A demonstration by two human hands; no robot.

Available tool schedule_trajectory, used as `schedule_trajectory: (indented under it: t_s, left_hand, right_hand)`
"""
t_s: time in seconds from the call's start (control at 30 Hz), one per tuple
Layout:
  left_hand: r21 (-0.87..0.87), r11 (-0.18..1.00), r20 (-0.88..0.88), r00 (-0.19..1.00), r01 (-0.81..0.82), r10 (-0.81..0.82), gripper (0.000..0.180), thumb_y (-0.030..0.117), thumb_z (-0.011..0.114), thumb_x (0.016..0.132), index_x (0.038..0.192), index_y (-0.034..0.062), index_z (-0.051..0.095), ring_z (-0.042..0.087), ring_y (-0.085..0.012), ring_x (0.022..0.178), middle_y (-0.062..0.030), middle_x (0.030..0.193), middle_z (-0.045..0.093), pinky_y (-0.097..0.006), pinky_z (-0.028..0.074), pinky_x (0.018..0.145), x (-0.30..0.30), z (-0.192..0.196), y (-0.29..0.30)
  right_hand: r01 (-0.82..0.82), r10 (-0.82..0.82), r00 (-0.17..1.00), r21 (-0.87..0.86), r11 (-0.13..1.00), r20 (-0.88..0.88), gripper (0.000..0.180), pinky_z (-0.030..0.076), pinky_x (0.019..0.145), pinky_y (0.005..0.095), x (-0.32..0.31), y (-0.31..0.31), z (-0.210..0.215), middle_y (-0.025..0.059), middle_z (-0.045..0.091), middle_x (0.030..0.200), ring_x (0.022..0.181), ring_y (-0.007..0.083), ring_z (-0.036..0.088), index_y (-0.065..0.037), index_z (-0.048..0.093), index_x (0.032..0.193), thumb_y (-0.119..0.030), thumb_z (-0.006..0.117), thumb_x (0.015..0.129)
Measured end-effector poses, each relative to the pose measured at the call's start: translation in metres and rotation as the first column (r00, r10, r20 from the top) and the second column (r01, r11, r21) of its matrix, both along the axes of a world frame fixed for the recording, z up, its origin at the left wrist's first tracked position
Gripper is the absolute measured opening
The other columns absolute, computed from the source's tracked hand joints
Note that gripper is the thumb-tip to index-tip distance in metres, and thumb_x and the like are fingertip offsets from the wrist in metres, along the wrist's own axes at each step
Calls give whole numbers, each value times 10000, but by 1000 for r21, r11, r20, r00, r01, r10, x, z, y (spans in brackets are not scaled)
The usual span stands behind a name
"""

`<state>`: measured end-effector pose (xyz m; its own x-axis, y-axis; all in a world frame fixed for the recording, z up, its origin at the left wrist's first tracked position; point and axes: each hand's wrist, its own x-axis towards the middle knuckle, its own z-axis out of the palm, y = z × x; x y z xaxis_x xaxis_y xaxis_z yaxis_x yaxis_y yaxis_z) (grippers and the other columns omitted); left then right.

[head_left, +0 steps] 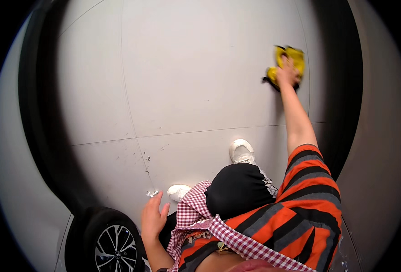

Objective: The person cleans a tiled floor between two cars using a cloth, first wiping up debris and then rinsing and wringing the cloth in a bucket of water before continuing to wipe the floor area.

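A yellow cloth with black edging (pixel 295 59) lies bunched on the pale grey floor at the far right. My right hand (pixel 288 75) presses down on it at the end of an outstretched arm; hand and cloth are slightly blurred. Low on the left, my left hand (pixel 152 216) is held beside my knee with its fingers stretched and nothing in them. Just beyond its fingertips are small crumpled silvery-white scraps (pixel 152 194).
A car wheel (pixel 115 248) with a black tyre stands at the lower left. Dark specks (pixel 147 158) mark the floor near a seam. Wide black bands (pixel 39 109) curve along both sides. My white shoes (pixel 242 151) are planted below the cross seam.
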<state>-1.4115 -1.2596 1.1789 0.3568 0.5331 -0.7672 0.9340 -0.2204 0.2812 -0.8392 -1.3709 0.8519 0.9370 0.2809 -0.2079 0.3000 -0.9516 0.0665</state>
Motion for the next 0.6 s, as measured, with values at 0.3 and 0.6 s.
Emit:
schedule_trajectory:
  t_s: [0.3,0.6]
  left_hand:
    - [170,983,39,996,73,-81,426,195,620,811,1189,27,519,544,-344,1023,-178,1104,577,-392,440,850,39,24,3]
    - [61,997,60,997,52,-55,427,164,634,802,1181,8,514,533,-359,993,-180,1077,575,-398,429,855,22,9,9]
  right_hand:
    - [-849,867,492,176,498,-78,539,326,873,604,-333,183,29,-1,245,1464,1211,339,348,-272,391,1320,-180,540,811]
    - [126,755,395,845,519,-523,526,414,922,340,-259,120,92,150,600,1114,1025,292,556,-95,539,1214,-26,475,696]
